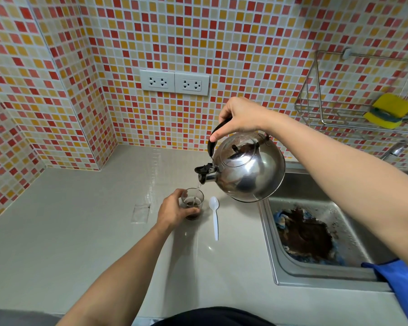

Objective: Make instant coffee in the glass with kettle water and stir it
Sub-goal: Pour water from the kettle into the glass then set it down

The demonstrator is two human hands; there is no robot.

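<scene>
A small clear glass (193,201) stands on the grey counter (80,231), with dark coffee at its bottom. My left hand (173,210) wraps around it from the left. My right hand (239,117) grips the black handle of a steel kettle (247,167), tilted with its spout down to the left. A thin stream of water falls from the spout into the glass. A white plastic spoon (214,216) lies on the counter just right of the glass, bowl end away from me.
An empty clear sachet (140,212) lies left of the glass. A steel sink (316,234) with a stained cloth in it sits to the right, a blue cloth (400,285) on its near edge. A wire rack (353,107) holds a yellow sponge. Two wall sockets (174,83) sit behind.
</scene>
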